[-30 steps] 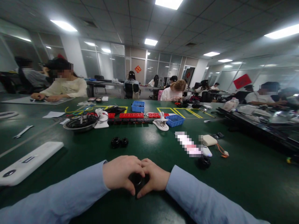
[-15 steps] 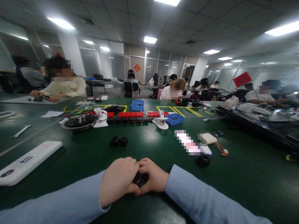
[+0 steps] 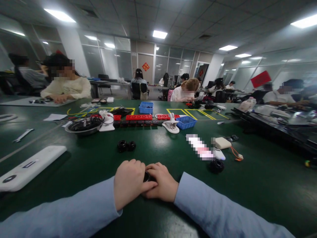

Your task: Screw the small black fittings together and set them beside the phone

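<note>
My left hand [image 3: 130,183] and my right hand [image 3: 160,182] meet on the green table [image 3: 260,185], near its front edge. Both are curled round a small black round part [image 3: 147,176], of which only a sliver shows between the fingers. The left thumb lies across the right hand's fingers. Two more black round parts [image 3: 126,145] sit side by side a little farther out. Another black round part [image 3: 216,166] lies to the right of my hands.
A long white casing [image 3: 29,167] lies at the left. Farther back are a cable-filled tray [image 3: 83,126], a row of red blocks [image 3: 138,117], a white clip [image 3: 170,126], two blue bins [image 3: 185,122] and a wrench [image 3: 22,135]. Other people sit at the tables behind.
My hands have closed more tightly over the black part, which now shows less. The left hand has rolled over the right. The view has tilted slightly.
</note>
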Tool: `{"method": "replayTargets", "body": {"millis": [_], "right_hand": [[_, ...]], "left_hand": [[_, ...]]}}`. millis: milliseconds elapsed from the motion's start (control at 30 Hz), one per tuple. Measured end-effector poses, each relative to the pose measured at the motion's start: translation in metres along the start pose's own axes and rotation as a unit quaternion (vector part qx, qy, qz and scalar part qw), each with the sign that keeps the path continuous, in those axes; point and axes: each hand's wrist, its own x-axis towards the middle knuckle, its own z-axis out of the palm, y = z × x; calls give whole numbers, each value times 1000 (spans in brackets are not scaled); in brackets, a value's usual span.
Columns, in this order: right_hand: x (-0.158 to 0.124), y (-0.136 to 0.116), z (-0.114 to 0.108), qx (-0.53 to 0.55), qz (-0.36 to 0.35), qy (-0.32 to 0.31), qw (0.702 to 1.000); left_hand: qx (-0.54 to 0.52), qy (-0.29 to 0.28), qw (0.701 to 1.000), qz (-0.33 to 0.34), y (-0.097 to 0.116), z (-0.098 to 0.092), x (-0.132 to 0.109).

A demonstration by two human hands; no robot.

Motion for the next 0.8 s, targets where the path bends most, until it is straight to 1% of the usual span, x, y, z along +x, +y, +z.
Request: {"method": "replayTargets", "body": {"millis": [100, 200, 300, 400, 533, 600, 633, 667, 700, 733, 800], "right_hand": [[0, 0, 0, 8, 3, 8, 1000], [0, 0, 0, 4, -1, 7, 1000], [1, 1, 0, -6, -9, 0, 1000], [1, 2, -2, -12, -15, -4, 1000], [2, 5, -3, -14, -30, -14, 999], [2, 7, -4, -11, -39, -22, 999], [3, 9, -4, -10, -44, -26, 999], [3, 10, -5, -9, -48, -31, 998], [3, 12, -5, -8, -53, -37, 998], [4, 13, -6, -7, -60, -43, 997], [5, 16, -6, -7, -74, -52, 996]], "left_hand": [[3, 17, 1000, -10, 1, 1, 1], [9, 23, 1000, -14, 1, 1, 1], [17, 15, 1000, -19, 2, 2, 2], [14, -14, 1000, -17, 0, 1, 2], [17, -59, 998, -1, -11, -6, 4], [27, -63, 998, -11, -21, -11, 6], [25, -64, 998, -5, -27, -14, 8], [13, -55, 998, 17, -33, -16, 10], [-11, -41, 997, 62, -39, -17, 11], [-43, -22, 991, 123, -44, -18, 13], [-114, 26, 968, 223, -52, -18, 16]]}}
